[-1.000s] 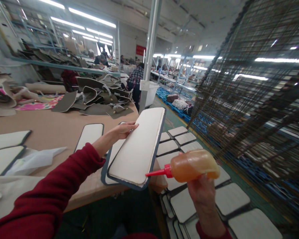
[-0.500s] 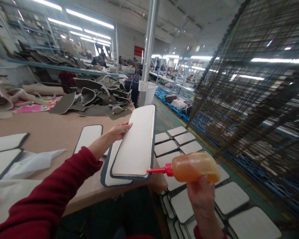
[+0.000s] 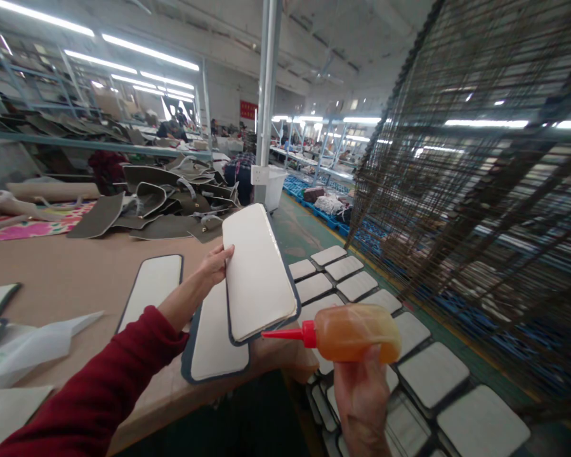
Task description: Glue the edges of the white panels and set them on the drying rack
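My left hand (image 3: 214,265) grips the left edge of a long white panel with a dark blue border (image 3: 254,273), holding it tilted above the table's corner. A second panel of the same kind (image 3: 214,336) lies flat on the table beneath it. My right hand (image 3: 361,387) is wrapped round a soft amber glue bottle (image 3: 354,331) held sideways. Its red nozzle (image 3: 285,334) points left and sits just below the lower end of the raised panel.
Another white panel (image 3: 151,292) and crumpled white plastic (image 3: 33,346) lie on the brown table (image 3: 76,273), with grey cut pieces (image 3: 166,203) piled at the back. Several white panels (image 3: 356,285) cover the floor at right, before a tall wire rack (image 3: 480,190). People work far off.
My left hand has swung the raised panel to the left and turned it more upright. The glue bottle has moved slightly left and down, its nozzle now under the panel's lower end.
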### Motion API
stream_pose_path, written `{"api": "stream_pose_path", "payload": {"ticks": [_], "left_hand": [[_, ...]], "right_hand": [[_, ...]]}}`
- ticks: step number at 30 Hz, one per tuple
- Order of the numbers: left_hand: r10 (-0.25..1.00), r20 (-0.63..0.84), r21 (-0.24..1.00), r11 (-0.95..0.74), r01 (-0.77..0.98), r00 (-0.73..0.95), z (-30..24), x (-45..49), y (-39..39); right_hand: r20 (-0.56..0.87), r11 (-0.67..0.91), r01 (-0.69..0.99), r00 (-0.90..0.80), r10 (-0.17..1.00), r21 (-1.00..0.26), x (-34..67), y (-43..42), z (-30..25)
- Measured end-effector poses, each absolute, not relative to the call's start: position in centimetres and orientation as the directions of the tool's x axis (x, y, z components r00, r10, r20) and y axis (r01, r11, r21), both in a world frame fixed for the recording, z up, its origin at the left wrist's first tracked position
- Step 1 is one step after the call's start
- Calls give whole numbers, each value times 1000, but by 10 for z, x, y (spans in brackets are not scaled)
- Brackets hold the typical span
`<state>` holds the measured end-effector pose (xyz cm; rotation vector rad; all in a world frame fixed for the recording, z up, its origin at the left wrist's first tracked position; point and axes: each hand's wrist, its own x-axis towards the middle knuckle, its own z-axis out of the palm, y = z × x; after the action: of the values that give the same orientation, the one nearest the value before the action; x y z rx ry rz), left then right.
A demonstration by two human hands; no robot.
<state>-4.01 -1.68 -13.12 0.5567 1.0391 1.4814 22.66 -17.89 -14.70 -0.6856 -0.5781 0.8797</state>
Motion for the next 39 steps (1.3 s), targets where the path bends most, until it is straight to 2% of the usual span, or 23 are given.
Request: {"api": "stream_pose_path", "payload": {"ticks": [4, 8, 15, 18, 24, 39], "left_hand": [[947, -194, 890, 60, -452, -255, -120, -38, -26], [975, -170, 918, 104, -383, -140, -107, -40, -42], [990, -121, 945, 138, -297, 75, -93, -46, -58], [985, -106, 959, 137, -247, 136, -91, -49, -62], [968, -104, 968, 151, -201, 227, -89, -54, -68], [949, -140, 958, 203, -205, 283, -97, -57, -59]], "right_hand": [[210, 511, -508, 535, 818, -693, 233, -166, -123], [300, 614, -469, 582, 755, -635, 249, -139, -96], [514, 729, -408, 523, 680, -550, 254, -99, -55], [556, 769, -378, 535, 636, -516, 255, -85, -44], [559, 770, -367, 534, 634, -522, 258, -67, -37], [514, 700, -339, 494, 701, -628, 260, -63, -65]]}}
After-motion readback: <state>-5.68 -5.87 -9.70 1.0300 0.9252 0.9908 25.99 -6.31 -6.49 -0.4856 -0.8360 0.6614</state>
